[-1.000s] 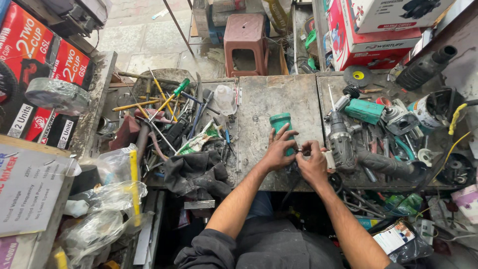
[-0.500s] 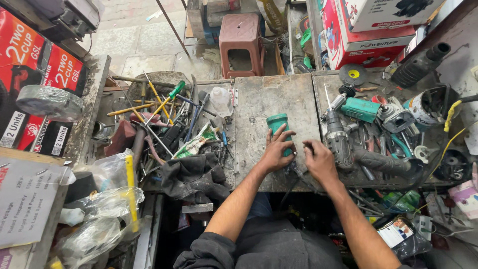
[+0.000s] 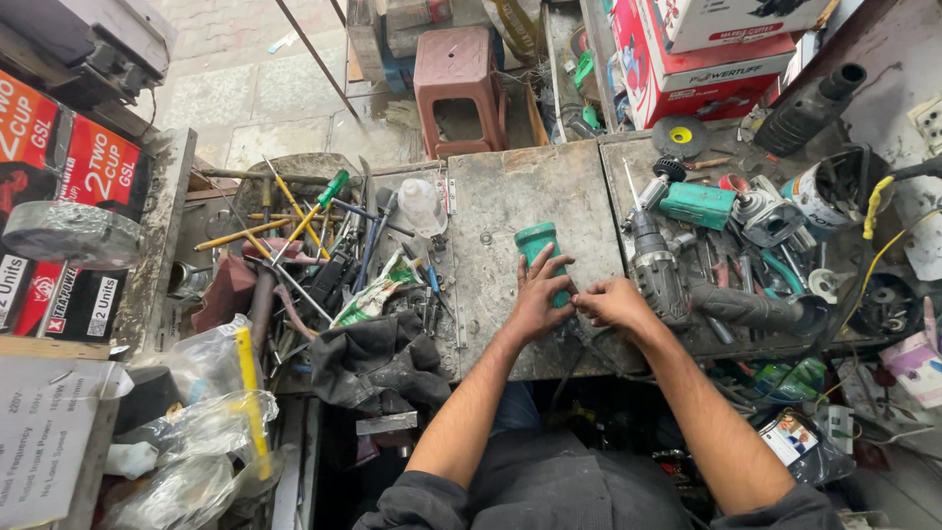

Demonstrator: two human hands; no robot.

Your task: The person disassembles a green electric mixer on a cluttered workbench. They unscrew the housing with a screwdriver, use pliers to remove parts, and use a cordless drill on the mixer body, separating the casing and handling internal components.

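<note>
hands on green tool housing at bench centre, loose tools at 9 o'clock.
your left hand (image 3: 538, 299) lies fingers spread over the green tool housing (image 3: 541, 247), pressing it to the metal bench (image 3: 510, 211); your right hand (image 3: 613, 299) pinches something small at its 5 o'clock end, which i cannot tell. keep the housing pinned flat, work close.

- This is a power-tool repair workshop, crowded and grimy.
- The scarred metal surface (image 3: 510, 206) under the left hand (image 3: 538, 299) is stained with oil and dust.
- Left of that hand lies a heap of screwdrivers and hand tools (image 3: 314, 245) beside a dirty black rag (image 3: 378, 358).
- Just right of the right hand (image 3: 613, 302) lie a grey drill (image 3: 655, 265), a green tool body (image 3: 697, 204) and stripped motor parts (image 3: 834, 186).
- Beyond the hands stand red tool boxes (image 3: 706, 59) and a brown plastic stool (image 3: 456, 83).
</note>
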